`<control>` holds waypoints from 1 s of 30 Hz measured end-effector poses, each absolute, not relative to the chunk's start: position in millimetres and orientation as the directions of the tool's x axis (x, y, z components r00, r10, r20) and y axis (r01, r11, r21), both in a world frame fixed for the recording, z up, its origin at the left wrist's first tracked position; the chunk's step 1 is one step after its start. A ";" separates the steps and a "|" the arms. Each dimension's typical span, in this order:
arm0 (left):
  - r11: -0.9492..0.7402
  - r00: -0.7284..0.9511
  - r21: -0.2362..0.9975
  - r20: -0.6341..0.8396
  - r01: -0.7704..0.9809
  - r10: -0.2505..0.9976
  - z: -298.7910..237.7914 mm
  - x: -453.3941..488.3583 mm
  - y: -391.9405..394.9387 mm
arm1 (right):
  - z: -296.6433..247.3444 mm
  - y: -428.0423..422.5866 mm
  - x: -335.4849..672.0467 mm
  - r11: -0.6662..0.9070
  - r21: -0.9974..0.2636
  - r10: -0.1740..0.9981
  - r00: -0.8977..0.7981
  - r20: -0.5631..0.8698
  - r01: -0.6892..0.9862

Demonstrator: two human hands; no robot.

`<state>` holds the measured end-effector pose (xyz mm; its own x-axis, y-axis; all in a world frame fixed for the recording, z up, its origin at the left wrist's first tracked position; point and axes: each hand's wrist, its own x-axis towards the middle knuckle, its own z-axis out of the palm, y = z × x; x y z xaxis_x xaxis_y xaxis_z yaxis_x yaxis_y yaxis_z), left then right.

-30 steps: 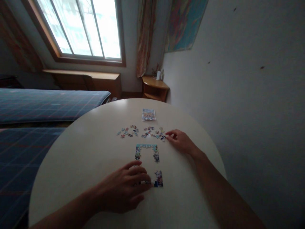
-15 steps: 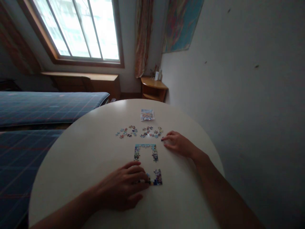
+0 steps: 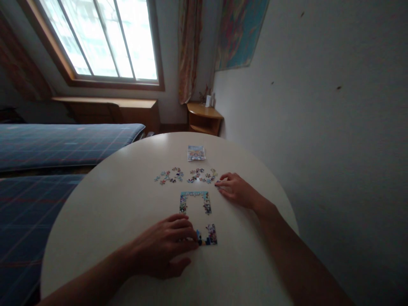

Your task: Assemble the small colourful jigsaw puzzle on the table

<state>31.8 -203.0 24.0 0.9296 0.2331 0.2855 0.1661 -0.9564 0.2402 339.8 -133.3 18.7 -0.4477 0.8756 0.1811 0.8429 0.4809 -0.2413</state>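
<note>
Turquoise colours the far edge of the puzzle border, which lies on the pale round table, partly under the left hand. On its right side, a gap separates the far part from the near corner; the left side is covered, so I cannot tell if it is joined. If the left fingers press or drag sideways, the narrow border could bend or come apart. The left hand lies palm down, fingers spread, thumb apart, with no visible grasp. Beyond the border, the right hand reaches to the loose pieces, fingertips low; whether it pinches one, I cannot tell. A careless sweep there could scatter them. Farther away lies a printed packet.
</note>
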 end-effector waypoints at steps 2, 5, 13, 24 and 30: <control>-0.957 0.933 0.239 0.278 0.165 0.230 24.1 32.3 -203.2 | 19.0 -131.8 339.4 0.509 -0.275 0.861 -0.479 0.174 0.815; -0.957 0.937 0.239 0.265 0.164 0.227 24.6 32.4 -202.6 | 21.3 -128.6 337.5 0.511 -0.336 0.858 -0.495 0.140 0.791; -0.970 0.924 0.196 0.323 0.146 0.204 20.6 32.1 -201.8 | 37.0 -127.4 325.9 0.440 -0.290 0.894 -0.445 0.052 0.850; -0.973 0.915 0.189 0.355 0.133 0.194 16.9 30.0 -200.9 | 37.7 -131.1 322.5 0.385 -0.409 0.904 -0.428 -0.014 0.827; -0.976 0.916 0.180 0.359 0.120 0.179 17.6 31.8 -199.7 | 29.4 -139.6 321.7 0.259 -0.667 0.887 -0.445 -0.122 0.699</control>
